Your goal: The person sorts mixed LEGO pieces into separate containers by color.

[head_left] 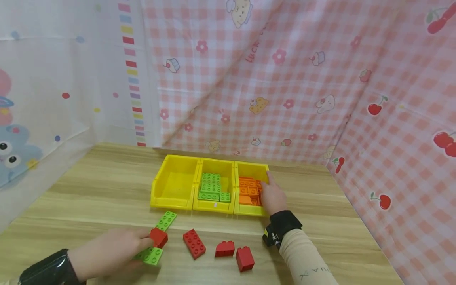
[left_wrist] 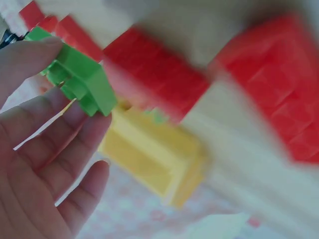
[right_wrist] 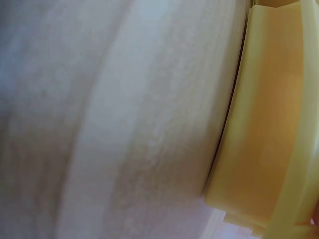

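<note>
My left hand point(head_left: 110, 250) pinches a green brick point(left_wrist: 82, 74) between thumb and fingertips, its studs towards the palm in the left wrist view. Right by those fingertips in the head view is a small red brick point(head_left: 159, 236). A flat green brick point(head_left: 166, 220) lies just beyond it. My right hand point(head_left: 275, 197) is at the right wall of the yellow bin point(head_left: 249, 211) that contains orange bricks point(head_left: 248, 187). One finger points along the back of that wall; the rest overlap the bin's right side. The right wrist view shows mostly the bin's outer wall point(right_wrist: 259, 119).
A middle yellow bin point(head_left: 213, 207) contains green bricks point(head_left: 211, 184), and a left yellow bin point(head_left: 174, 186) joins it. Before them on the wooden table point(head_left: 331, 237) lie a long red brick point(head_left: 194, 244), a curved red brick point(head_left: 224, 249) and a red block point(head_left: 245, 259). Patterned cloth point(head_left: 221, 79) hangs behind.
</note>
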Demonstrator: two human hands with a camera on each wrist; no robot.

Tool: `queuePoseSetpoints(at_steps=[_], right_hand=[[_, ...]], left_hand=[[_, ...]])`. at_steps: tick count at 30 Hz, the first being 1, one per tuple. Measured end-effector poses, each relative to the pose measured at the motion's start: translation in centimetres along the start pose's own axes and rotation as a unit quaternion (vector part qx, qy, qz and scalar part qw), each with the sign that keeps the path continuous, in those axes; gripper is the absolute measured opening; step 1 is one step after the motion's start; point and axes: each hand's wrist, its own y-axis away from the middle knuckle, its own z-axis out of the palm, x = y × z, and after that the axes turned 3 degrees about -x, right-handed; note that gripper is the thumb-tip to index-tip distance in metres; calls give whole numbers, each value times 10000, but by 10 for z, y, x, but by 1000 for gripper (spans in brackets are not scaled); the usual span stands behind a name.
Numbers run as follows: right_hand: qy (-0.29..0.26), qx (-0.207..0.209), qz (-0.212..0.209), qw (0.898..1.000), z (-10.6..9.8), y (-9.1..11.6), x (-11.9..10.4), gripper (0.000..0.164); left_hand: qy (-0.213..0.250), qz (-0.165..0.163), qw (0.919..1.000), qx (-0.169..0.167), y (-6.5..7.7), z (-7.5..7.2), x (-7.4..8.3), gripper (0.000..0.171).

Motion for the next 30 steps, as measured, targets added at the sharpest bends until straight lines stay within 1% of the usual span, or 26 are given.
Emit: queuePoseSetpoints(at_steps=[3, 6, 8, 10, 12, 15, 17, 20, 23, 24, 27, 30], right_hand=[[-36, 36, 30, 10000, 1, 0, 1, 26], [-65, 41, 38, 10000, 3, 0, 1, 27], [-45, 47, 28, 10000, 4, 1, 1, 26], [-41, 71, 3, 10000, 4, 1, 1, 26], [0, 74, -17, 10000, 5, 0, 2, 26], [58, 116, -51, 9999, 4, -1, 4, 26], [75, 188, -67, 9998, 4, -1, 5, 25], [86, 274, -49, 9996, 3, -1, 6, 25], [-51, 259, 28, 9996, 4, -1, 4, 25], [-83, 238, 50, 9997, 4, -1, 3, 25], [-51, 242, 16, 9997, 4, 0, 2, 24], [182, 341, -87, 9992, 4, 1, 3, 23]], left_hand=[[-507, 388, 9968, 471, -17, -19, 3, 31], [-915, 540, 9910, 814, -34, -36, 3, 32], [-1047, 533, 9890, 895, -44, -44, 3, 33], [-1134, 486, 9882, 907, -55, -49, 2, 34], [-1184, 365, 9890, 807, -68, -51, 1, 34], [-1246, 216, 9893, 731, -95, -53, -1, 33], [-1308, 157, 9883, 770, -116, -53, -5, 30], [-1426, 165, 9839, 1061, -147, -50, -13, 25], [-1480, 57, 9798, 1345, -175, -45, -22, 23], [-1494, 7, 9784, 1430, -182, -43, -25, 22], [-1563, -297, 9752, 1539, -203, -38, -33, 20], [-1706, -599, 9712, 1554, -220, -33, -38, 15]])
